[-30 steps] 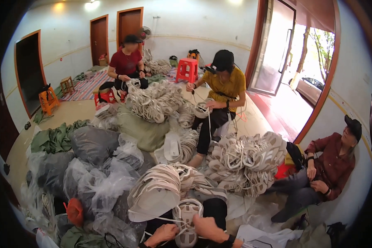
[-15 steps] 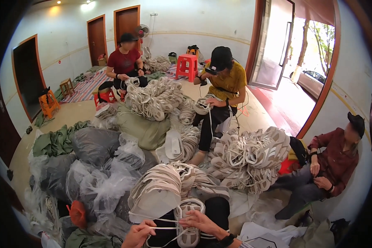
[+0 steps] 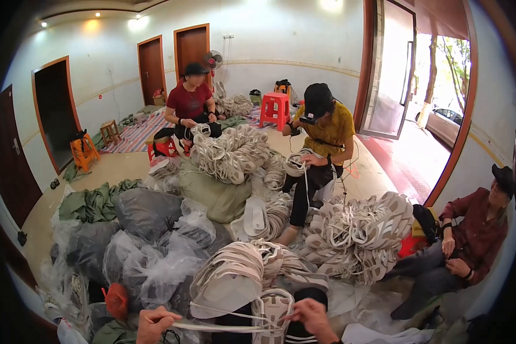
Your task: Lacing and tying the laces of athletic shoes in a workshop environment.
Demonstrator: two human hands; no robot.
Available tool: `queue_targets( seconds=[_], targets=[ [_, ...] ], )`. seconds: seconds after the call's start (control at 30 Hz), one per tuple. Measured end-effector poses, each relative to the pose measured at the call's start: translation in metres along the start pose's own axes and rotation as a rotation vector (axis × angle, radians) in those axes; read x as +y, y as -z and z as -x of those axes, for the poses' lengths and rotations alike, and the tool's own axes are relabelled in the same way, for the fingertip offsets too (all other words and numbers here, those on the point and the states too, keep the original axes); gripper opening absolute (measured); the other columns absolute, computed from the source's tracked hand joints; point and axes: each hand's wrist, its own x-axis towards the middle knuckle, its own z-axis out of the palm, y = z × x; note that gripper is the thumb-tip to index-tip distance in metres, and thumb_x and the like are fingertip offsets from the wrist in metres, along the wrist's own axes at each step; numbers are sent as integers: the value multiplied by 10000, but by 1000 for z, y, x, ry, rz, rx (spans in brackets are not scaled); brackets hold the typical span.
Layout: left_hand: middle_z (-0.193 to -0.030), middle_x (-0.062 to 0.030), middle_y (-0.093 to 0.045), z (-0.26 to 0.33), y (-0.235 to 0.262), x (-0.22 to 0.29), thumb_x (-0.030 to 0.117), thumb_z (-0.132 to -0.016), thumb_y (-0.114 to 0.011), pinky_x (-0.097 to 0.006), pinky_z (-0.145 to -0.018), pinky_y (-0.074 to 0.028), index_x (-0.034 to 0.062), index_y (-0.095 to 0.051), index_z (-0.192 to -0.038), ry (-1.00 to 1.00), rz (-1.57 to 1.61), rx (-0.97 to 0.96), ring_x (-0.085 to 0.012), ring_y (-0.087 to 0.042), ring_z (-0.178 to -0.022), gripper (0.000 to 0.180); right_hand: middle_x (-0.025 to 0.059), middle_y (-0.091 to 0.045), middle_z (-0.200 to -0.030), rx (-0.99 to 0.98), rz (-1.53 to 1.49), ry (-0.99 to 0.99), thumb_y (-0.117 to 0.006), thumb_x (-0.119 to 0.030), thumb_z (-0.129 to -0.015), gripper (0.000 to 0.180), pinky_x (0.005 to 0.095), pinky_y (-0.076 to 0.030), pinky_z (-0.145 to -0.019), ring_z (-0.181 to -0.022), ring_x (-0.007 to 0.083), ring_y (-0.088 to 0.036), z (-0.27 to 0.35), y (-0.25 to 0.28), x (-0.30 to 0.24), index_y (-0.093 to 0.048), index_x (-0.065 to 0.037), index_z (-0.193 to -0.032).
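A beige and white shoe upper [image 3: 271, 312] rests upright across my dark-trousered lap. My left hand [image 3: 155, 325] is closed on a pale shoelace [image 3: 218, 328], stretched out to the left from the upper. At the upper's right edge is my right hand [image 3: 312, 319], slightly blurred, its fingertips pinched together; what lies between them is too small to make out. A second strand of lace crosses above the first. Just beyond my hands lies a stacked bundle of similar uppers [image 3: 229, 272], with more of them fanned to its right.
Clear and grey plastic bags [image 3: 149, 258] crowd the left. A large pile of uppers [image 3: 358, 232] stands at right, another [image 3: 229, 152] farther back. A person in yellow [image 3: 324, 129] handles an upper ahead; others sit back left and at right. A red stool [image 3: 275, 110] stands behind.
My left hand has moved left, drawing the shoelace out longer. The right hand has come off the upper's middle to its right edge. The view has tilted up and turned left.
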Motion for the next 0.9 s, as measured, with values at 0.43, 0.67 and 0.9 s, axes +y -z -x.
queue_targets(
  seconds=[0.43, 0.67, 0.9],
  targets=[
    [-821, -28, -588, -23, -115, -98, 188, -868, -608, -263, -618, -438, 38, -604, -1028, -44, -271, -832, -95, -548, -712, 220, 18, -492, -712, 976, 54, 1098, -531, -160, -940, 161, 360, -548, -835, -631, 99, -501, 130, 346, -197, -551, 0, -924],
    [-786, -110, -554, -41, -163, -103, 14, -732, -532, -314, -669, -472, 9, -546, -965, -196, -355, -575, -227, -549, -690, 233, 167, -632, -1018, 1229, 598, 779, -491, -167, -952, 286, 290, -528, -762, -800, 209, -640, 143, 322, -216, -571, 53, -1117],
    [-791, 2, -532, -29, -161, -125, -57, -765, -593, -210, -627, -432, 13, -560, -1013, -8, -177, -441, -72, -481, -665, 259, 121, -665, -905, 919, 1519, 325, -572, -120, -874, 190, 312, -489, -692, -758, 211, -626, 86, 245, -111, -638, -5, -1010]
  ],
)
